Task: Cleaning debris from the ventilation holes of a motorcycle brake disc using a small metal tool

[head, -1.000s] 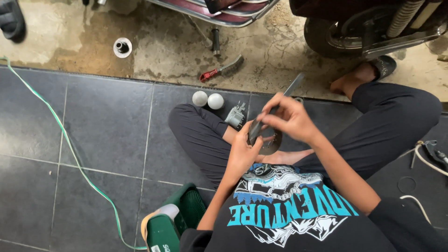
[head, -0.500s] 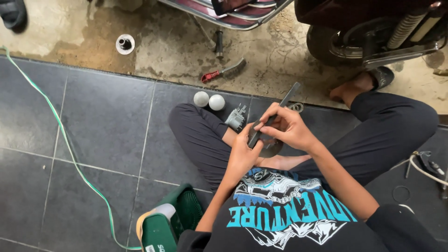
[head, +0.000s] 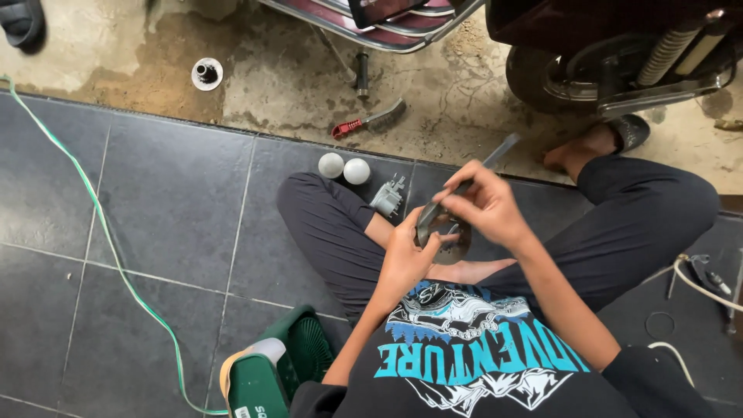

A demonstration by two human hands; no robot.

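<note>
Sitting cross-legged on tiled floor [head: 155,209], you brace small dark metal part [head: 435,229] over lap. Left hand [head: 406,259] grip clenched around part, steadying from 7 o'clock. Right hand [head: 484,207] grip pinches slim grey tool [head: 495,153]; long axis points toward 1 o'clock, tip possibly inside part. Two white balls [head: 344,168] lie at 11 o'clock.

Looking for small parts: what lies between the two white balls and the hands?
In the head view, a small grey metal part lies between the white balls and the hands.
</note>
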